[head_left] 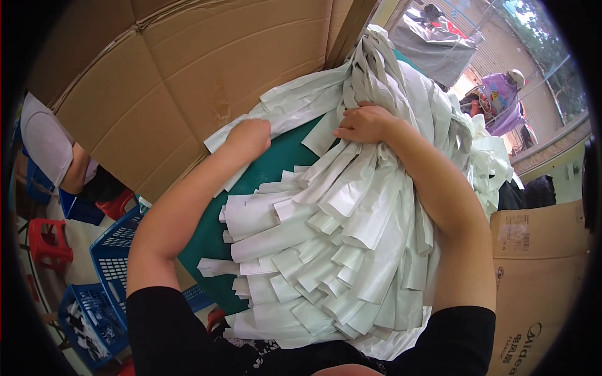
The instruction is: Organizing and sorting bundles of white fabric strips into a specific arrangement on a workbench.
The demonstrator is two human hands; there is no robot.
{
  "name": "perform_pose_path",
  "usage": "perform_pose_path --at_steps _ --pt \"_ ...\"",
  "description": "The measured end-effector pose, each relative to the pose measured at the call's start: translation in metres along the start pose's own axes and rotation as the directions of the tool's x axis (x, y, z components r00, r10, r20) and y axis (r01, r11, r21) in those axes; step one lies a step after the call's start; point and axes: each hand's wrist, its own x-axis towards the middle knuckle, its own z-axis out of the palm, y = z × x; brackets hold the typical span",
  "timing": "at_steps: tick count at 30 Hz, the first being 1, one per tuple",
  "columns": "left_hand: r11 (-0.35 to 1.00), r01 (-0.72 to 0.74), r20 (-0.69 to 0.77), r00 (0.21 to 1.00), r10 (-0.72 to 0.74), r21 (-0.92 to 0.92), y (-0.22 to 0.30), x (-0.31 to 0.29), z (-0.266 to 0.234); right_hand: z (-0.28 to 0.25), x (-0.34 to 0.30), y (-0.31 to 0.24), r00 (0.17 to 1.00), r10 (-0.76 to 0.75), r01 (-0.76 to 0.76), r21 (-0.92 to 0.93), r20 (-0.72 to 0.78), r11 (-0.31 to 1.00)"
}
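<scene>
A large bundle of long, thin white strips (pixel 370 207), like paper or plastic film, fans over a green tabletop (pixel 210 241). Its gathered end (pixel 376 62) lies at the far side. My right hand (pixel 367 122) rests across the gathered part with its fingers curled around some strips. To the left, my left hand (pixel 251 139) is closed in a fist on a separate white strip (pixel 301 94) that stretches from the bundle toward the cardboard. The undersides of its fingers are hidden.
Tall cardboard (pixel 194 69) walls off the far left. Blue plastic crates (pixel 94 319) and a red stool (pixel 50 244) stand on the floor at left, near another person's arm (pixel 76 169). A cardboard box (pixel 536 269) is at right, below a window (pixel 539 81).
</scene>
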Motion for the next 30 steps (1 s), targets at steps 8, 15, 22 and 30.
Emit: perform_pose_path --at_steps 8,15,22,30 --pt "0.836 0.297 0.281 0.943 -0.180 -0.461 -0.036 0.058 -0.061 0.000 0.001 0.001 0.997 -0.055 0.056 0.022 -0.058 0.998" --pt "0.842 -0.061 0.172 0.968 0.180 -0.536 0.097 -0.019 -0.010 0.007 -0.006 0.001 0.987 -0.050 0.058 0.052 -0.150 0.997" --pt "0.903 -0.105 -0.360 0.893 0.270 0.418 0.019 -0.006 0.038 0.004 -0.001 0.005 0.978 -0.108 0.106 -0.017 -0.181 0.994" --pt "0.917 -0.034 -0.005 0.999 0.035 -0.397 0.111 -0.013 0.011 -0.006 -0.012 -0.008 0.986 0.022 -0.003 0.111 -0.166 0.994"
